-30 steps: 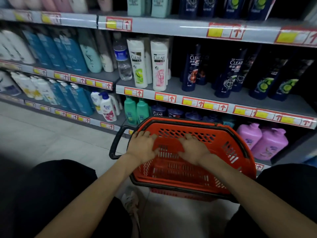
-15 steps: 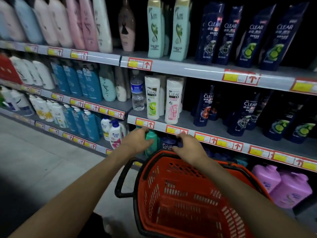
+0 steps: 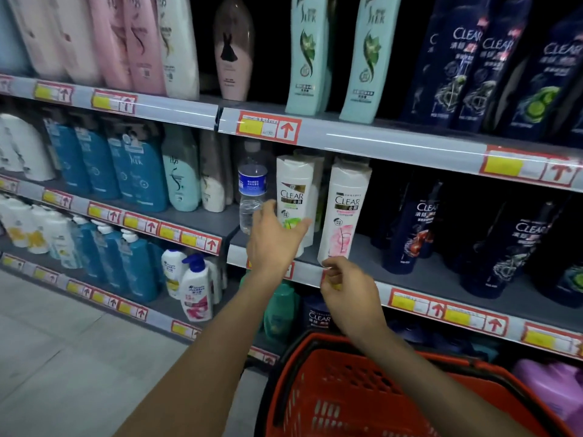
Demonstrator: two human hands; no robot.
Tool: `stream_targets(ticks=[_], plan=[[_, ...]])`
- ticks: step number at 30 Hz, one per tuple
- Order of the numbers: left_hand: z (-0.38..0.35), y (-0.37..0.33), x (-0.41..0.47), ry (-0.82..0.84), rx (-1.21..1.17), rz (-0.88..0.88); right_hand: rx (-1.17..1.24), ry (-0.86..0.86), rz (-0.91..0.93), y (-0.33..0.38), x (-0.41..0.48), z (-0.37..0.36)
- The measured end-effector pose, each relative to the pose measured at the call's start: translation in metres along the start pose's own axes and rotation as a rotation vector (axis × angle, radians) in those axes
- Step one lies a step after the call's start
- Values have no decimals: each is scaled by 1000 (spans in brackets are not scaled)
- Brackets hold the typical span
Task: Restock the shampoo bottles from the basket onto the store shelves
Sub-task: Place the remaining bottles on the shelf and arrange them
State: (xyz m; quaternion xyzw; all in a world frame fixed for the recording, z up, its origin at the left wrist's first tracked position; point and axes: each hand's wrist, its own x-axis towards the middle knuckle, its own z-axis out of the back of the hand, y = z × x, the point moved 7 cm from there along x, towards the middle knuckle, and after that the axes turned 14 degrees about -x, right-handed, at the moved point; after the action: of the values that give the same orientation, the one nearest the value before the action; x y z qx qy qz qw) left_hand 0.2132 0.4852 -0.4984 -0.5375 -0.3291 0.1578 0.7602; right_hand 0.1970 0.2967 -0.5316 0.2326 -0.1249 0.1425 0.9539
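Note:
A red plastic basket [image 3: 340,383] sits low at the bottom right; the part of its inside that shows holds no bottle. On the middle shelf [image 3: 410,257] stand two white CLEAR shampoo bottles, one with a green label [image 3: 293,190] and one with a pink label [image 3: 345,209]. My left hand [image 3: 274,238] is raised in front of the green-label bottle, fingers spread and holding nothing. My right hand [image 3: 347,294] hovers lower, at the shelf's front edge below the pink-label bottle, fingers loosely curled and holding nothing.
A clear water bottle [image 3: 252,184] stands left of the white bottles. Dark blue CLEAR bottles [image 3: 413,228] fill the shelf to the right. Mint green bottles [image 3: 307,55] stand above, blue pump bottles [image 3: 135,272] lower left. Grey tiled floor [image 3: 63,357] lies left.
Both hands left the basket rim and rose to the middle shelf. My view tilted up, so the basket now sits lower in frame.

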Motion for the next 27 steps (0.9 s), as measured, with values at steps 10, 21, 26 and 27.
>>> stream_targets(ticks=[10, 21, 26, 27], plan=[[17, 8, 17, -6, -67, -6, 45, -173, 15, 43, 13, -9], [113, 16, 14, -135, -194, 6, -84, -194, -320, 88, 84, -44], [123, 39, 3, -186, -185, 108, 104, -223, -530, 76, 106, -56], [125, 44, 2, -194, -184, 130, 122, -239, -537, 72, 109, -57]])
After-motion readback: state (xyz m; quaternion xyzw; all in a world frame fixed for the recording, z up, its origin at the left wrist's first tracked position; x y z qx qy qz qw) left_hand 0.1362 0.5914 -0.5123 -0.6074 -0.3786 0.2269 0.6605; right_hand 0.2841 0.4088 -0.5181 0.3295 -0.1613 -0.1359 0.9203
